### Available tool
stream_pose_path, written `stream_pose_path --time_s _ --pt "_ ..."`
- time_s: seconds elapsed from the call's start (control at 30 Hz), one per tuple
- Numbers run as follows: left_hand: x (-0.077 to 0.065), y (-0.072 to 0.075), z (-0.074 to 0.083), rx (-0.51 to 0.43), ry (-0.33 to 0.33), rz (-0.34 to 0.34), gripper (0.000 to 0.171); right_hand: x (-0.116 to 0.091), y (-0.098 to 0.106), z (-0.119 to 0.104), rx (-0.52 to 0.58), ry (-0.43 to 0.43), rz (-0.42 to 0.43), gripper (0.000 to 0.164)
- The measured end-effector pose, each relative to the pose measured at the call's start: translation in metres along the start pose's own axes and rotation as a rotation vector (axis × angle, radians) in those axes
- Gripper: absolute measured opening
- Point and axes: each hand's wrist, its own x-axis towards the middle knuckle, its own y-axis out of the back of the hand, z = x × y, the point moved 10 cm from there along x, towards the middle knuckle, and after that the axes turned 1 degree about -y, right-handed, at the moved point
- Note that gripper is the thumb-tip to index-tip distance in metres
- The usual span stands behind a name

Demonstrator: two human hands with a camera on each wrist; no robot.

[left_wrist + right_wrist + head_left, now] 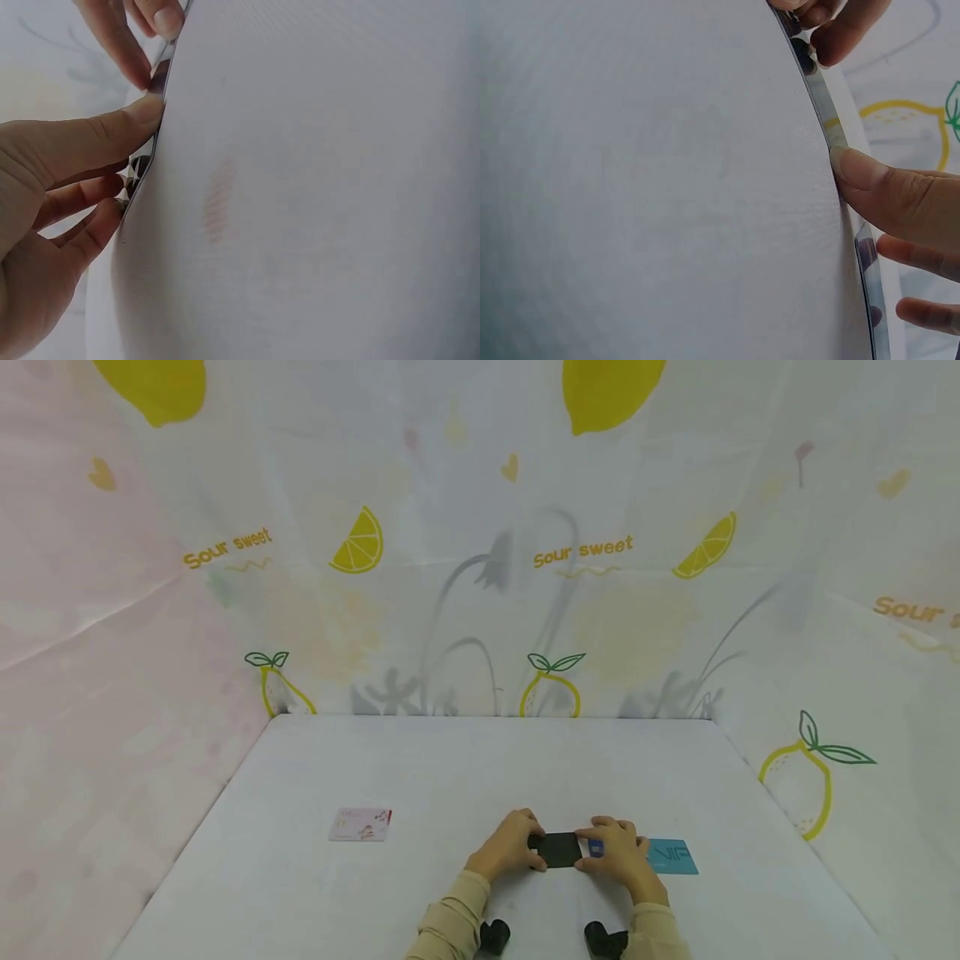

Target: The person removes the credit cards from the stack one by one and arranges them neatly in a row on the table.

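"So, where is the black card (558, 850)?"

"Between the two hands, low and right of centre in the head view. It is level with the white worktop (262, 902), or nearly; I can't tell whether it's lifted a touch."

"What does the left hand (512, 845) do?"

"Its grip is on the card's left end: thumb at the near edge, fingertips at the far one. The left wrist view shows the card nearly edge-on, with that thumb (105, 142) pressed to it."

"And the right hand (618, 853)?"

"It pinches the right end the same way, thumb near, a finger far. Its other fingers reach out to the right, apart from that pinch."

"Anything under them?"

"Yes, a blue card (596, 848), mostly hidden. Whether the hand touches it, I can't tell."

"Further right?"

"A teal card (675, 857) marked VIP, just beside the right hand."

"And to the left?"

"A pink card (360, 825), lying well apart from the others."

"What about the person's arms?"

"Beige sleeves (454, 906), with a small black part (494, 937) beside each wrist. Behind the worktop hangs a pale cloth (435, 452) printed with lemons and the words 'Sour sweet'."
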Motion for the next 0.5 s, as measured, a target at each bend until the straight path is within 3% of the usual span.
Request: stream_pose_path --time_s 0.5 --pt "0.004 -0.003 0.012 0.085 -0.042 -0.048 0.038 -0.009 0.004 -0.003 -0.037 0.011 -0.026 0.042"
